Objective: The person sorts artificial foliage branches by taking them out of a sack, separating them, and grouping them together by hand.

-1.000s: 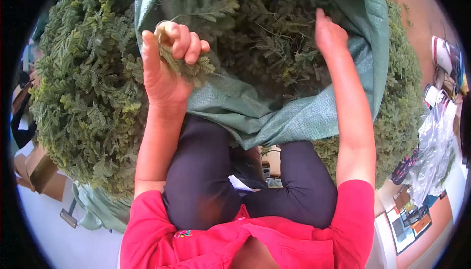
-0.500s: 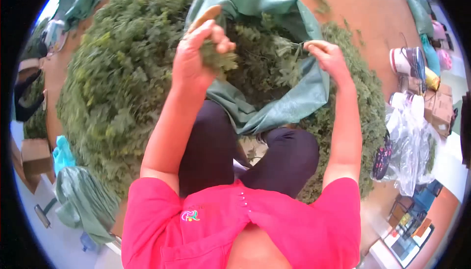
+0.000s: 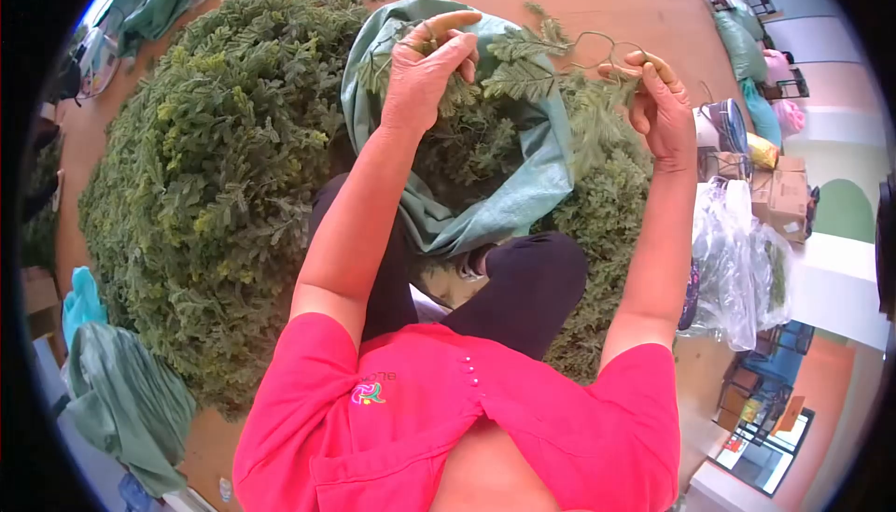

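Note:
My left hand is above the far left rim of a green woven sack, its fingers closed on feathery green foliage. To the right, my right hand pinches a thin, looped brown stem or wire between thumb and fingers. That strand runs back to flat, fir-like green sprigs, stretched between my hands over the sack. More sprigs hang beneath the looped strand beside my right hand. The sack is open towards me, with dark green foliage inside it.
A large heap of green garland lies to my left, and another pile to the right of the sack. A clear plastic bag and cardboard boxes stand at right. A folded green sheet lies lower left.
Both hands have risen and moved right. My right hand has left the sack's rim and now holds the looped strand. Sprigs have come up between my hands.

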